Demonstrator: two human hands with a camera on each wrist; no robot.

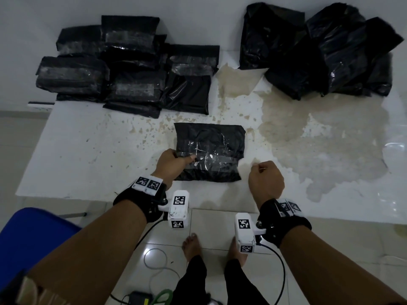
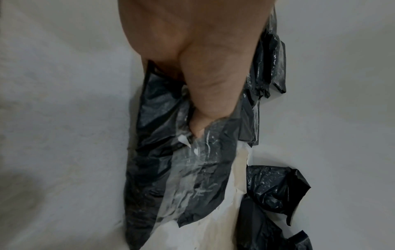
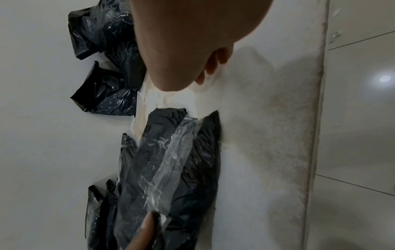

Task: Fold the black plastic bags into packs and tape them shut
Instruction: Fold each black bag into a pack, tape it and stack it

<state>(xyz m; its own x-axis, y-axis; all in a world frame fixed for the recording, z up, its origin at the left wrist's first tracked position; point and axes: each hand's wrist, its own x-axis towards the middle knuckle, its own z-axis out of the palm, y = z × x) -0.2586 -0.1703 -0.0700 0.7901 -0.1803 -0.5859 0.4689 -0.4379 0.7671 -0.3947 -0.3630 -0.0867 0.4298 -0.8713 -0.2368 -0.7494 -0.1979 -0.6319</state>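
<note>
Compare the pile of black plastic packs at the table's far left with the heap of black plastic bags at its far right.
The far-left pile of black plastic packs is folded flat into rectangles; the far-right heap of black plastic bags is loose and crumpled. The packs carry clear tape strips; no tape shows on the heap. The packs are stacked overlapping; the heap's bags lie jumbled. Both are glossy black plastic on the white table.

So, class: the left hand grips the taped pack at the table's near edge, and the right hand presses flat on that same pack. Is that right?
Not quite. The left hand does grip the taped pack, but the right hand is not on it: the head view shows it curled, apart from the pack, to its right, above the table.
</note>
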